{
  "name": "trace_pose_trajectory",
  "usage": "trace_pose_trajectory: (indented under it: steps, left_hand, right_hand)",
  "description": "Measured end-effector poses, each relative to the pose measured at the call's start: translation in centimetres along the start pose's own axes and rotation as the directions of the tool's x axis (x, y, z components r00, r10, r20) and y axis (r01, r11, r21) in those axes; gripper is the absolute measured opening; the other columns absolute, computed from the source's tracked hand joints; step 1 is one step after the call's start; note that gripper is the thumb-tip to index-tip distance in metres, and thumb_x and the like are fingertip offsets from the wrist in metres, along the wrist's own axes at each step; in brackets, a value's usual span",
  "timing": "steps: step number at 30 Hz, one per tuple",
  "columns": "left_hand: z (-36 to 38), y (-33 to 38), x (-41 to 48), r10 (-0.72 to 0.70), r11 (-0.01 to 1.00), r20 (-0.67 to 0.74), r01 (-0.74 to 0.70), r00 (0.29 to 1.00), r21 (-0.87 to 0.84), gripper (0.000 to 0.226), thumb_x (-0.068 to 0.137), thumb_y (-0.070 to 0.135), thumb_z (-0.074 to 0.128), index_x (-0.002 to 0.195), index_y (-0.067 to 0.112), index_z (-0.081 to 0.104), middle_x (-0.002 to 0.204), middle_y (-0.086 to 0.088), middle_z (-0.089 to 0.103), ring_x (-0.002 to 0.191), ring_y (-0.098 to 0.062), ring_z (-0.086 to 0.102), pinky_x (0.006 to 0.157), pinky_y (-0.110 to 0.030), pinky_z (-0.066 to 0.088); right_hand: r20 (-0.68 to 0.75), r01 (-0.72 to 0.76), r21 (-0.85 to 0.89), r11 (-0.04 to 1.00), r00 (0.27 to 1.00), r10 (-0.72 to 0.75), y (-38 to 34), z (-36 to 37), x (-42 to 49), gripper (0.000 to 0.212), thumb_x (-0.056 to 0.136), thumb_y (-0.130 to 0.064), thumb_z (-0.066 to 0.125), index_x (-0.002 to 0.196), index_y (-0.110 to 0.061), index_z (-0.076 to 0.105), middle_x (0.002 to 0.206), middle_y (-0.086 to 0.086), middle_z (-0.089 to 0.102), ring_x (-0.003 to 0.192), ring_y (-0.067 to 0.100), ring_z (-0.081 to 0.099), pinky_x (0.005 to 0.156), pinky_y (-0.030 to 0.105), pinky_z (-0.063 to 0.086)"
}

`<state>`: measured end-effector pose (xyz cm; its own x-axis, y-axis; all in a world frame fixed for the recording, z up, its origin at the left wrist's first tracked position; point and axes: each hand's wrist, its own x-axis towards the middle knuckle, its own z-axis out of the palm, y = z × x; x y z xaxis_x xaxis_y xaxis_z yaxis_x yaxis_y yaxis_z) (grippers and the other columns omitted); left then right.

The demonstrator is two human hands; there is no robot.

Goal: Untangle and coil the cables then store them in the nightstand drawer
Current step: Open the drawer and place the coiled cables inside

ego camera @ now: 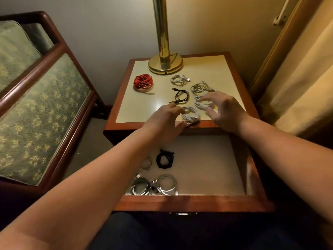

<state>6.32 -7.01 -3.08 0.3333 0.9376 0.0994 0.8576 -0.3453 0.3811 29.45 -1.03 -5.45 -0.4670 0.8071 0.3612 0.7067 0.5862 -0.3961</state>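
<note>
Nightstand (pixel 207 69): beyond both hands; six coiled cables (pixel 143 83) lie on its top, not yet stored.
Drawer (pixel 198 202): pulled out beneath the forearms; about four stored coils (pixel 166 184) lie in its left part.
Left hand (pixel 167 121): fingers loosely curved at the near white coil (pixel 191 114), no grip visible.
Right hand (pixel 225 112): fingers spread over the next white coil (pixel 201 102), holding nothing.
Progress: no tangle visible; storing likely under halfway.

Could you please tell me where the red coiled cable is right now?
In the head view, the red coiled cable lies at the rear left of the nightstand top, just in front and left of the brass lamp base.
</note>
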Motion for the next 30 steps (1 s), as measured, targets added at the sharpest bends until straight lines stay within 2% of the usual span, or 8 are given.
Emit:
trace_pose_trajectory:
  steps: [3, 7, 10, 16, 19, 23, 27, 30]
  left_hand:
    - [1.8, 0.9, 2.9, 0.026, 0.997, 0.035, -0.028, 0.999, 0.068, 0.051, 0.095, 0.035, 0.068, 0.14, 0.016, 0.057, 0.137, -0.008, 0.058, 0.125, -0.025, 0.053, 0.098, -0.034, 0.049]
    - [3.3, 0.6, 4.5, 0.006, 0.974, 0.16, -0.042, 0.987, 0.222, 0.048, 0.09, 0.047, 0.058, 0.13, 0.02, 0.064, 0.132, -0.003, 0.063, 0.123, -0.028, 0.054, 0.098, -0.045, 0.052]
    - [3.0, 1.0, 4.5, 0.043, 0.956, 0.144, -0.082, 0.989, 0.28, 0.033, 0.097, 0.036, 0.061, 0.121, 0.015, 0.069, 0.125, -0.005, 0.066, 0.117, -0.029, 0.055, 0.092, -0.045, 0.053]
    - [1.9, 1.1, 3.8, 0.071, 0.973, 0.119, -0.095, 0.99, 0.211, 0.024, 0.098, 0.029, 0.063, 0.107, 0.01, 0.076, 0.106, -0.008, 0.068, 0.1, -0.025, 0.059, 0.08, -0.035, 0.05]
    - [0.6, 1.4, 2.1, 0.119, 0.977, 0.117, -0.137, 0.986, 0.165, 0.021, 0.096, 0.025, 0.066, 0.108, 0.011, 0.077, 0.105, -0.008, 0.069, 0.093, -0.024, 0.063, 0.075, -0.034, 0.052]
    - [-0.6, 2.5, -2.2, 0.126, 0.99, 0.174, -0.136, 0.977, 0.046, 0.019, 0.095, 0.025, 0.069, 0.11, 0.016, 0.077, 0.106, -0.002, 0.071, 0.089, -0.017, 0.065, 0.076, -0.03, 0.054]
    - [1.6, 3.3, -5.8, 0.042, 0.995, 0.35, -0.069, 0.936, 0.066, 0.024, 0.093, 0.032, 0.071, 0.112, 0.021, 0.077, 0.109, 0.005, 0.073, 0.096, -0.013, 0.067, 0.086, -0.03, 0.054]
    - [5.0, 3.1, -6.9, -0.026, 0.994, 0.453, -0.023, 0.891, 0.103, 0.023, 0.092, 0.032, 0.071, 0.11, 0.019, 0.078, 0.104, 0.002, 0.074, 0.095, -0.019, 0.067, 0.082, -0.028, 0.05]
  right_hand:
    - [0.199, -0.113, -0.101, 0.989, 0.971, 0.131, 1.8, 1.0, 1.5, 0.044, 0.095, -0.013, 0.064, 0.138, -0.01, 0.057, 0.145, 0.014, 0.056, 0.134, 0.032, 0.051, 0.113, 0.04, 0.04]
    - [0.325, -0.069, -0.287, 0.955, 0.931, 0.164, 2.4, 2.5, 2.4, 0.044, 0.098, -0.028, 0.06, 0.137, -0.009, 0.051, 0.145, 0.015, 0.053, 0.135, 0.034, 0.046, 0.114, 0.046, 0.039]
    - [0.296, -0.026, -0.349, 0.937, 0.945, 0.136, 2.1, 2.6, 2.5, 0.038, 0.099, -0.025, 0.059, 0.133, -0.009, 0.056, 0.137, 0.015, 0.057, 0.13, 0.033, 0.047, 0.11, 0.046, 0.043]
    - [0.211, -0.02, -0.329, 0.944, 0.973, 0.095, 2.6, 1.6, 1.4, 0.025, 0.097, -0.019, 0.063, 0.119, -0.008, 0.066, 0.118, 0.014, 0.066, 0.112, 0.032, 0.057, 0.095, 0.043, 0.051]
    - [0.113, 0.016, -0.227, 0.974, 0.994, 0.01, 2.4, 0.3, -0.4, 0.024, 0.092, -0.011, 0.066, 0.115, -0.004, 0.07, 0.111, 0.019, 0.07, 0.102, 0.037, 0.062, 0.091, 0.045, 0.053]
    - [0.008, 0.088, 0.025, 0.996, 0.996, -0.089, -0.7, -2.7, -5.2, 0.029, 0.088, -0.007, 0.075, 0.117, -0.002, 0.074, 0.106, 0.014, 0.074, 0.092, 0.026, 0.068, 0.082, 0.032, 0.055]
    - [0.248, -0.067, 0.244, 0.968, 0.969, 0.004, -2.5, -2.4, -10.2, 0.027, 0.088, -0.014, 0.078, 0.115, -0.013, 0.076, 0.102, -0.002, 0.075, 0.09, 0.01, 0.068, 0.082, 0.028, 0.057]
    - [0.553, -0.167, 0.13, 0.977, 0.83, 0.068, -3.5, 0.7, -12.1, 0.02, 0.09, -0.023, 0.077, 0.109, -0.019, 0.079, 0.101, -0.009, 0.076, 0.091, 0.005, 0.067, 0.084, 0.027, 0.054]
